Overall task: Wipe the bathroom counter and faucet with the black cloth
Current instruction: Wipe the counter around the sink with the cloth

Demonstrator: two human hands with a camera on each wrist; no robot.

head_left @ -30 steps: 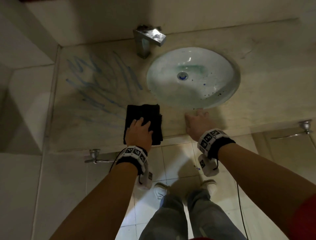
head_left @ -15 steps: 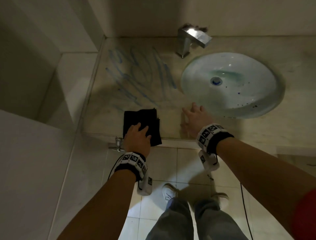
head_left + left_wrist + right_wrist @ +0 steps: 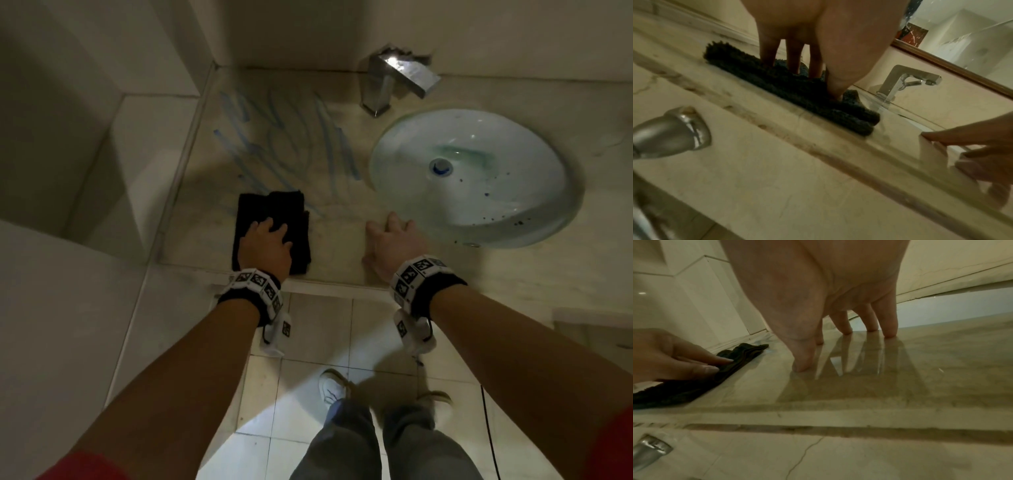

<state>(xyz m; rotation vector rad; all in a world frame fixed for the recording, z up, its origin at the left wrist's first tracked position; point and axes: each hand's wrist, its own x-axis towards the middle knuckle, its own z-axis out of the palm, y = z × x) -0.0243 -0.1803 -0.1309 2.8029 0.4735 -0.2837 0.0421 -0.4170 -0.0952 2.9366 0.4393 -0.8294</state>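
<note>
A folded black cloth (image 3: 263,209) lies on the beige marble counter (image 3: 342,246) near its front edge, left of the sink. My left hand (image 3: 270,233) presses flat on the cloth with straight fingers (image 3: 768,53); the cloth (image 3: 748,73) is fluffy and dark. My right hand (image 3: 390,233) rests its spread fingertips (image 3: 844,324) on the bare counter between cloth and basin, holding nothing. The chrome faucet (image 3: 394,82) stands at the back, behind the basin's left side. Blue streaks (image 3: 291,147) cover the counter beyond the cloth.
The white oval sink (image 3: 479,205) with dark specks lies to the right. A tiled wall and ledge (image 3: 144,137) close the left side. A metal fitting (image 3: 674,131) juts from the counter's front face below the cloth. A mirror (image 3: 962,40) runs behind the faucet.
The head view has swung toward the left corner. Both hands stay about where they were, left on the cloth, right on the counter.
</note>
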